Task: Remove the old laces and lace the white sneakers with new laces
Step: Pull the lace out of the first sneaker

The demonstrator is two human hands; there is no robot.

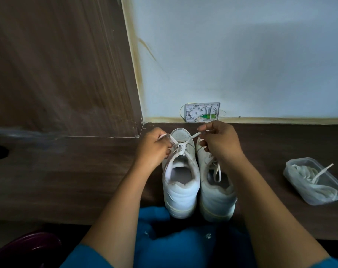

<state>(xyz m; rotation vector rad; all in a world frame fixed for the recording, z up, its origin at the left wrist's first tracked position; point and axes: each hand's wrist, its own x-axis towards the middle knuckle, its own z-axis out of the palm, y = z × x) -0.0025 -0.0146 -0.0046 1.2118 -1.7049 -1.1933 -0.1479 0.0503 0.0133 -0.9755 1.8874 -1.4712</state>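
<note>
hands: left hand (154, 146) and right hand (220, 142) raised over the left sneaker (180, 180), fingers of each pinching one end of its white lace (191, 137) beside the knot | shoes: two white sneakers side by side on the dark table (67, 180), heels toward the person, right sneaker (216, 192) touching the left | count: one clear box (315, 180) of loose laces, well apart at right

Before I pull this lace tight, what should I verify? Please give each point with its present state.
1. Left hand grips one end of the lace: ok.
2. Right hand pinches the other end: ok.
3. Lace crosses in a knot over the left sneaker: ok.
4. Right sneaker tied: not ok, its loose lace hangs over the opening.
5. Container stands apart from the sneakers: ok.
6. Lace is new, not old: cannot tell.
</note>
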